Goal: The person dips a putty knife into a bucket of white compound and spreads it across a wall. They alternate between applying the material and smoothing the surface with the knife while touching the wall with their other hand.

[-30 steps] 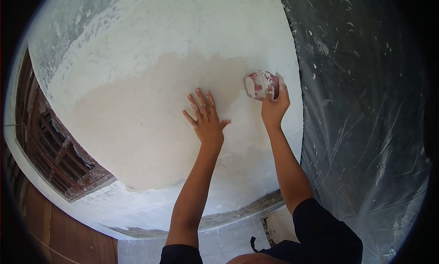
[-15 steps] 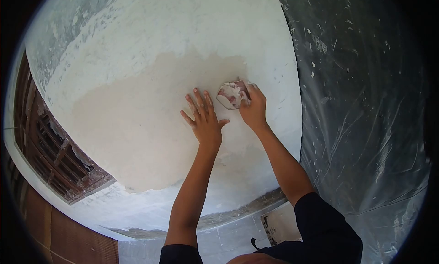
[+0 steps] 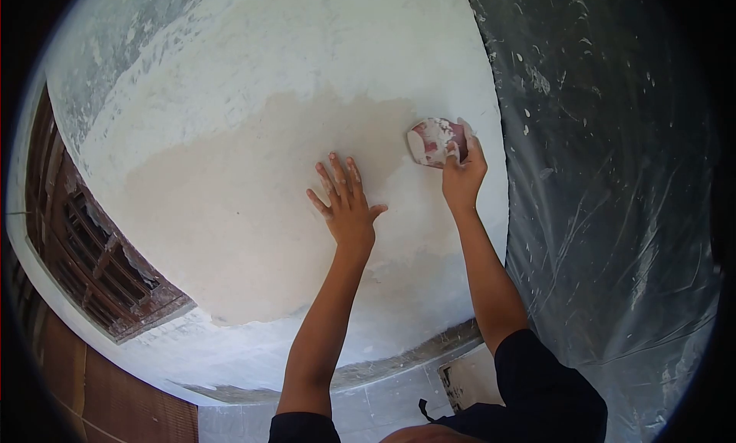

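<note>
My left hand lies against the white wall with its fingers spread, whitish residue on the fingertips and nothing held. To its upper right, my right hand grips a dark red tool smeared with white paste, thumb on its near side. The tool is at the wall's surface, near the wall's right edge. A beige, damp-looking patch spreads over the wall above and to the left of my left hand.
A dark plastic sheet with white splashes hangs at the right. A brown barred window is at the left, above a brown panel. At the wall's foot are grey floor tiles and a pale, dark-edged board.
My right hand has moved right and slightly up with the red tool, away from my left hand. My left hand stays nearly in place.
</note>
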A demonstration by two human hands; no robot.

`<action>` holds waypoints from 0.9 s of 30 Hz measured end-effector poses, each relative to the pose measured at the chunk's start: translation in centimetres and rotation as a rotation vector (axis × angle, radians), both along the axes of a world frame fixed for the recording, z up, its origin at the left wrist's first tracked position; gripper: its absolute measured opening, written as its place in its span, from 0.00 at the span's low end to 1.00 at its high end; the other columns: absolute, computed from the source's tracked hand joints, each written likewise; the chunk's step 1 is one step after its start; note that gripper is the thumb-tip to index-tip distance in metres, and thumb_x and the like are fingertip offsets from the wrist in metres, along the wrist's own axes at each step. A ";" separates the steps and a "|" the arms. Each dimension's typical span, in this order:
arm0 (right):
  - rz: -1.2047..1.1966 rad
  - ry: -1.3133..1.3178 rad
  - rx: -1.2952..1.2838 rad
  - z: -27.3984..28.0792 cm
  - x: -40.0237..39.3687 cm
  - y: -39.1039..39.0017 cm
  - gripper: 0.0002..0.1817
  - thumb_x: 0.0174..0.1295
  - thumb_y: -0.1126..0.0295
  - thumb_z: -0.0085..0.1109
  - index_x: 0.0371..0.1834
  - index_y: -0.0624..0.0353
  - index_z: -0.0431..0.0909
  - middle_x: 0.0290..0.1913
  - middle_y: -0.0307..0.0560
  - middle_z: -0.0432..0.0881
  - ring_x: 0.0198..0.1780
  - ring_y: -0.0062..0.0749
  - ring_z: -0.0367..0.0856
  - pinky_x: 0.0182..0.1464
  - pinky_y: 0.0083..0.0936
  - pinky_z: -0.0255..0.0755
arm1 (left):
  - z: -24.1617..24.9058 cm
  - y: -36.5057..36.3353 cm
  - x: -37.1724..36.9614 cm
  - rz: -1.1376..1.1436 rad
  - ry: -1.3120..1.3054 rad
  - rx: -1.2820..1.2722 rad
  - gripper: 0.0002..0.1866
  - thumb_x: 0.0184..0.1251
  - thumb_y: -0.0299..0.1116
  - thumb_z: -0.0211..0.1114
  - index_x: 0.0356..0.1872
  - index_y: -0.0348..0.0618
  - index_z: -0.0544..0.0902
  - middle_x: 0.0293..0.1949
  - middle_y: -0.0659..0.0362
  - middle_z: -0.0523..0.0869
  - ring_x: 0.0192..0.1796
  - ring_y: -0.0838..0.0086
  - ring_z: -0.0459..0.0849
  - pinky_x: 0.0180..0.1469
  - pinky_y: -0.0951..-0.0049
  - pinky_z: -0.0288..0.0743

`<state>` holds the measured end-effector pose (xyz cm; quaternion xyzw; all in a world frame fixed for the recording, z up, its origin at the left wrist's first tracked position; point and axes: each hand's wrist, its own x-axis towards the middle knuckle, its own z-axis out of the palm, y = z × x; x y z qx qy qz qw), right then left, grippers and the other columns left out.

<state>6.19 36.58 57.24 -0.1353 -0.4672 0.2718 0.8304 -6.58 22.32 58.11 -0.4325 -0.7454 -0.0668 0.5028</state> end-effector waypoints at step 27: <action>-0.081 0.051 -0.232 1.0 -2.5 -2.8 0.25 0.53 0.89 0.50 0.57 0.69 0.72 0.47 0.62 0.77 0.48 0.56 0.78 0.49 0.37 0.74 | 0.4 -0.1 0.4 0.023 -0.058 -0.015 0.67 0.38 0.67 0.70 0.77 0.42 0.45 0.78 0.46 0.41 0.79 0.48 0.38 0.71 0.34 0.34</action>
